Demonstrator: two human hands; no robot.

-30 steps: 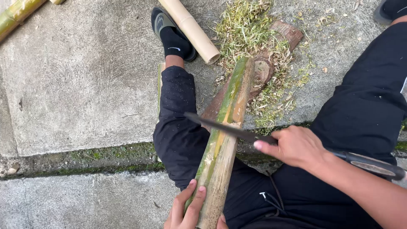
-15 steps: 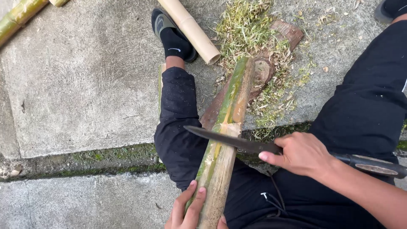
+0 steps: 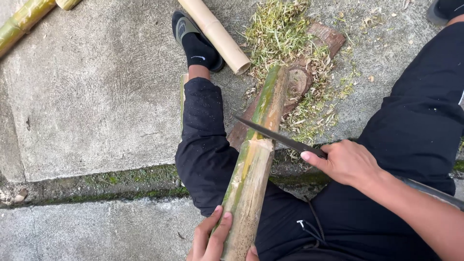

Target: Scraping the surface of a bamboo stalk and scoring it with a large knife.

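Observation:
A thick bamboo pole (image 3: 253, 164), part green and part scraped pale, runs from my lap out to a wooden block (image 3: 316, 48) on the concrete. My left hand (image 3: 212, 239) holds the near end of the pole at the bottom edge. My right hand (image 3: 345, 162) grips a long dark knife (image 3: 275, 137). Its blade lies across the pole about halfway along, at the edge of the scraped part, tip pointing left.
Green and pale shavings (image 3: 285, 34) lie around the wooden block. A pale peeled bamboo piece (image 3: 217, 34) rests beside my black-socked foot (image 3: 195, 43). More bamboo (image 3: 24, 19) lies at the top left. A mossy crack (image 3: 96, 188) crosses the concrete.
The knife blade has slid down the pole toward me and then back up a little, and my right hand has moved with it. My left hand has stayed at the near end.

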